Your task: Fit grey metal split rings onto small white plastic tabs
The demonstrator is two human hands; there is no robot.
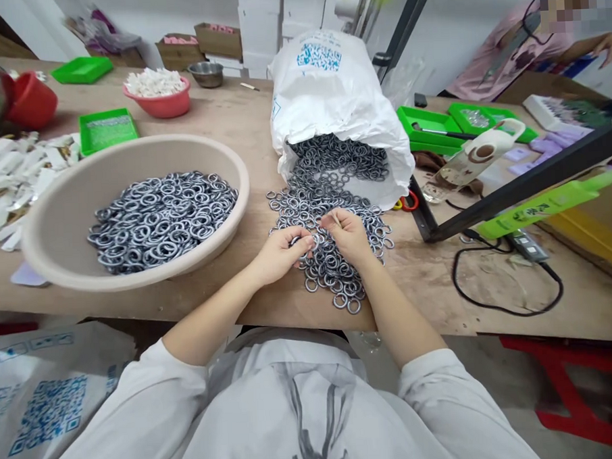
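Shiny dark grey rings lie in a loose pile on the table, spilling from the mouth of a white sack on its side. My left hand is at the left edge of the pile, thumb and fingers closed on a grey ring. Over the middle of the pile is my right hand, its fingers pinched together. A thin tan sliver shows at those fingertips, too small to name. To the left stands a wide beige basin holding many similar rings.
White pieces are heaped at far left. Behind the basin are a red bowl of white parts and green trays. On the right are a black metal frame, a cable and a cream bottle. Another person is at back right.
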